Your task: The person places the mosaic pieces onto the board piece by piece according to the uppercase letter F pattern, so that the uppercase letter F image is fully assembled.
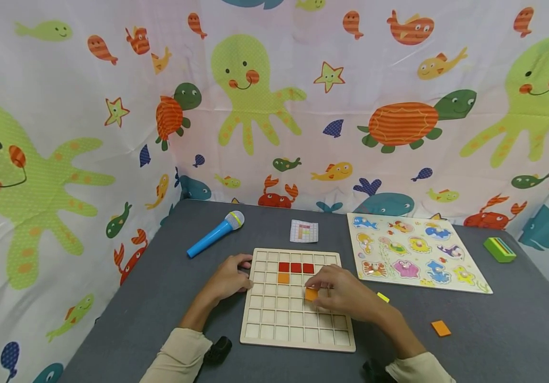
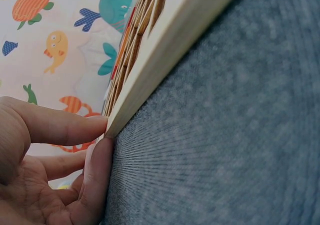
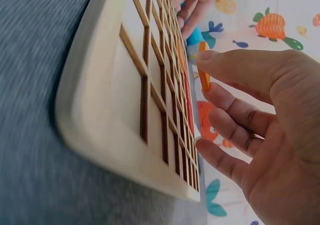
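A wooden grid board [image 1: 277,333] lies on the dark tabletop. Three red tiles [image 1: 295,268] sit in a row in its upper cells, with an orange tile [image 1: 283,277] below the leftmost one. My right hand [image 1: 343,292] pinches another orange tile [image 3: 203,67] between thumb and fingertips; the right wrist view shows it edge-on, standing off the grid. On the board's left side, my left hand [image 1: 228,277] touches the edge with its thumb and fingertips, as the left wrist view shows close up.
A small printed card [image 1: 304,232] lies behind the board, a blue toy microphone [image 1: 214,234] to its left. On the right are a peg puzzle [image 1: 417,252], a stack of green and yellow tiles [image 1: 499,250], a loose yellow tile [image 1: 382,297] and a loose orange square [image 1: 440,328].
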Tool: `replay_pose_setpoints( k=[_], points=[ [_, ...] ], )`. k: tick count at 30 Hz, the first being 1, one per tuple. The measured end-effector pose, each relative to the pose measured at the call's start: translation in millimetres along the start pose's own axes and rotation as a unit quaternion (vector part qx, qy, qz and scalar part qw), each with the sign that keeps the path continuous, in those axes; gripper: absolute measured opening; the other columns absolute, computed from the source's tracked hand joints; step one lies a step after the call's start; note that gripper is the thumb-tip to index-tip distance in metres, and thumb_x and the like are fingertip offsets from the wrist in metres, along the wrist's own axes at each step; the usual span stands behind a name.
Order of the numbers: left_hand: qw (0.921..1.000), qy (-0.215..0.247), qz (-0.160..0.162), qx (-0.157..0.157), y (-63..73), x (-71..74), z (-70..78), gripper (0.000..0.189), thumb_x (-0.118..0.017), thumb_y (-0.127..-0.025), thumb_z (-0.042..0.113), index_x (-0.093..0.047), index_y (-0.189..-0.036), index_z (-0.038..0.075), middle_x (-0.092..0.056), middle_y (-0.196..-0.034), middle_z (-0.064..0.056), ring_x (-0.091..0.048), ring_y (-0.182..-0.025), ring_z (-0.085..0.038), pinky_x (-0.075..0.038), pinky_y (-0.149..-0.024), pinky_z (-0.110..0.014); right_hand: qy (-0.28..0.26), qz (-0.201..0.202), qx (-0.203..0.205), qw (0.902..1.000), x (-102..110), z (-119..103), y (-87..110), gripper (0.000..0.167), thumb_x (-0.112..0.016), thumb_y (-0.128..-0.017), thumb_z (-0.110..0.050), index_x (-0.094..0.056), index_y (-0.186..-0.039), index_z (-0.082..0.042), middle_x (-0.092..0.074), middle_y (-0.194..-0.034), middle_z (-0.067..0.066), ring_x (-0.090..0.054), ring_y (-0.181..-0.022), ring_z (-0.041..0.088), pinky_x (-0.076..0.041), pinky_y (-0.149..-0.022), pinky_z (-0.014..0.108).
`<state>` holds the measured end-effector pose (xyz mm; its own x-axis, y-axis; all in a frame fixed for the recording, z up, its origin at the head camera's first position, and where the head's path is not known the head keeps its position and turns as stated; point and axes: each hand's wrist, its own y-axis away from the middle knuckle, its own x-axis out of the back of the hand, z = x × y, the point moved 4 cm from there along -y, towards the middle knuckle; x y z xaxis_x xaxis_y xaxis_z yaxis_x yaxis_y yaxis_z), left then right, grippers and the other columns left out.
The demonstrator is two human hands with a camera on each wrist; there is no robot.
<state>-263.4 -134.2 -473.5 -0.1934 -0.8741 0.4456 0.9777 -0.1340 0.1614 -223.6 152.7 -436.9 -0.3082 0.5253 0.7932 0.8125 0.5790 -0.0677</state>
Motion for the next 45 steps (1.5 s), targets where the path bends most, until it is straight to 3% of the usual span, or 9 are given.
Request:
replay_pose_setpoints(
  k=[7,14,23,30,45],
  points=[
    [1.0000,0.000,0.000,-0.004,-0.6,0.4,0.3,0.070,-0.072,-0.077,-0.006,-0.059,-0.146,0.000,-0.059,-0.124,-0.015,-0.064,-0.087,-0.020,-0.057,-0.070,-0.032,-0.018,-0.015,-0.013,0.9996,-6.6,-7.3,-12.5,0.028,-0.080,-0.093,-0.024,-0.079,-0.120,-0.015,-0.068,-0.109,-0.008,-0.058,-0.105,0.017,-0.052,-0.091,0.039],
    [1.0000,0.002,0.002,-0.005,0.5,1.6,0.0,0.070,-0.072,-0.077,-0.006,-0.059,-0.145,0.000,-0.058,-0.123,-0.015,-0.064,-0.087,-0.019,-0.058,-0.071,-0.033,0.003,-0.010,0.009,0.9999,-15.4,-16.1,-25.7,0.025,-0.080,-0.093,-0.021,-0.080,-0.117,-0.015,-0.071,-0.108,-0.008,-0.058,-0.103,0.015,-0.051,-0.090,0.039],
    [1.0000,-0.001,0.000,-0.008,-0.1,2.3,-0.4,0.071,-0.072,-0.076,-0.007,-0.058,-0.146,0.000,-0.059,-0.123,-0.015,-0.064,-0.084,-0.019,-0.056,-0.068,-0.032,-0.007,-0.004,0.003,1.0000,-22.4,-23.0,-39.0,0.024,-0.075,-0.094,-0.011,-0.079,-0.118,-0.011,-0.069,-0.108,-0.005,-0.058,-0.102,0.017,-0.052,-0.088,0.038],
    [1.0000,-0.002,-0.001,-0.004,0.1,0.6,-0.6,0.070,-0.073,-0.078,-0.007,-0.059,-0.146,0.000,-0.059,-0.124,-0.015,-0.064,-0.085,-0.019,-0.058,-0.070,-0.032,0.003,-0.011,0.000,0.9999,-30.0,-24.6,-47.9,0.023,-0.080,-0.094,-0.016,-0.080,-0.116,-0.011,-0.071,-0.113,-0.001,-0.058,-0.110,0.019,-0.051,-0.095,0.045],
    [1.0000,-0.003,0.000,-0.003,-0.4,0.0,-0.9,0.070,-0.074,-0.078,-0.005,-0.058,-0.147,0.001,-0.057,-0.125,-0.016,-0.064,-0.086,-0.020,-0.057,-0.070,-0.032,0.009,-0.004,-0.013,0.9999,-32.3,-29.5,-52.5,0.025,-0.083,-0.091,-0.013,-0.080,-0.116,-0.010,-0.072,-0.110,-0.001,-0.057,-0.106,0.017,-0.052,-0.093,0.043]
  ],
)
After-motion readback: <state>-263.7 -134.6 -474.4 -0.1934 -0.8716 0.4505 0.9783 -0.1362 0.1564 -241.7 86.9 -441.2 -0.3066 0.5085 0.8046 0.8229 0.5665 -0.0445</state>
